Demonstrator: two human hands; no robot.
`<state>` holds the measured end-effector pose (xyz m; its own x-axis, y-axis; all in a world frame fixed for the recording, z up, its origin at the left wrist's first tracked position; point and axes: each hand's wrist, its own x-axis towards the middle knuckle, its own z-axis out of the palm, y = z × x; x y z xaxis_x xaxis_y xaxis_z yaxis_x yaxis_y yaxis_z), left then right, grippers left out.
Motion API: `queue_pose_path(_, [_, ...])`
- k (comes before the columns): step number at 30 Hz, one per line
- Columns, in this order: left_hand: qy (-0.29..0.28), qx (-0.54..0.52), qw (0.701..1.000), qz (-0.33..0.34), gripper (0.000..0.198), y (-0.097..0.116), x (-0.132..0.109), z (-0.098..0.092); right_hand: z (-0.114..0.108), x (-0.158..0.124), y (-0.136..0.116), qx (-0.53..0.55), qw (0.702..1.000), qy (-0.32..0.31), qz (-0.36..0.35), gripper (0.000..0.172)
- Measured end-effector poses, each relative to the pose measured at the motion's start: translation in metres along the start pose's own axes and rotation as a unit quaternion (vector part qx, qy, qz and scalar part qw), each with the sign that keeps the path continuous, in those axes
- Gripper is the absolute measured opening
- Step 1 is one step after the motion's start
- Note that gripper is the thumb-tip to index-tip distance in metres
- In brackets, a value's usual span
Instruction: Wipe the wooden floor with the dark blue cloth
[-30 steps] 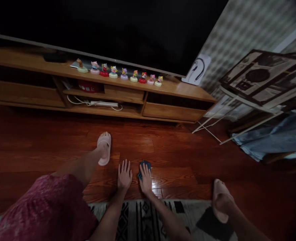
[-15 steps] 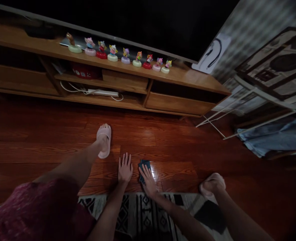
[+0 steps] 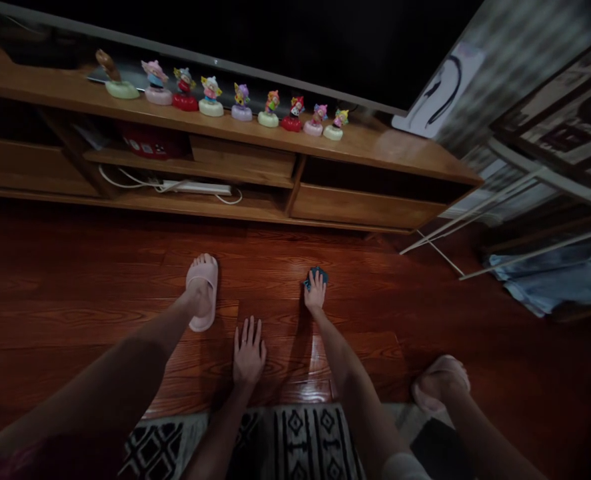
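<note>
My left hand lies flat on the shiny wooden floor, its fingers spread and a ring on one of them. Farther forward, my right hand presses down on a dark teal cloth against the floor. The cloth is bunched under and around the fingers, which partly hide it. Some bare floor separates the two hands.
A low wooden TV cabinet runs across ahead, with several small figurines on top. My feet, in pink slippers, stand on either side. A patterned rug lies close by; a white rack holds jeans at right.
My right hand has slid forward and slightly right over the floor, taking the cloth toward the cabinet. My left hand stays flat in about the same place. The view has shifted a little.
</note>
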<state>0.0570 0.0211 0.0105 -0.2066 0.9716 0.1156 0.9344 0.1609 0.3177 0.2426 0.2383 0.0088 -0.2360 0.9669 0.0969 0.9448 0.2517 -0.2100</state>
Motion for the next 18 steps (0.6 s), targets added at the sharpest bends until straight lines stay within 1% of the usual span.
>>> queue_pose_path(2, [-0.001,0.0,1.0,0.001,0.063,-0.001,0.0,0.0,0.004,-0.017,-0.005,0.004,1.0,-0.006,-0.011,0.04])
queue_pose_path(5, [0.001,-0.003,1.0,0.004,0.062,-0.002,0.002,0.0,0.005,-0.059,-0.018,0.011,0.999,-0.019,-0.038,0.041])
queue_pose_path(7, [0.001,-0.007,1.0,0.004,0.061,-0.001,0.002,-0.002,0.003,-0.096,-0.029,0.018,0.998,-0.03,-0.06,0.046])
queue_pose_path(10, [-0.004,-0.016,1.0,-0.001,0.06,0.001,0.003,-0.009,0.004,-0.163,-0.046,0.032,0.994,-0.051,-0.092,0.06])
queue_pose_path(12, [-0.013,-0.021,1.0,-0.004,0.059,0.002,0.004,-0.015,0.006,-0.207,-0.054,0.054,0.989,-0.063,-0.124,0.068])
queue_pose_path(13, [-0.018,-0.022,1.0,-0.005,0.059,0.002,0.005,-0.017,0.008,-0.225,-0.058,0.066,0.985,-0.068,-0.142,0.069])
queue_pose_path(15, [-0.025,-0.021,0.999,-0.005,0.058,0.002,0.005,-0.019,0.009,-0.245,-0.06,0.082,0.978,-0.079,-0.173,0.071])
queue_pose_path(16, [-0.025,-0.02,0.999,-0.004,0.058,0.002,0.005,-0.02,0.008,-0.247,-0.06,0.083,0.976,-0.087,-0.18,0.07])
queue_pose_path(18, [-0.019,-0.019,1.0,-0.004,0.058,0.002,0.005,-0.018,0.004,-0.236,-0.054,0.078,0.975,-0.099,-0.181,0.071])
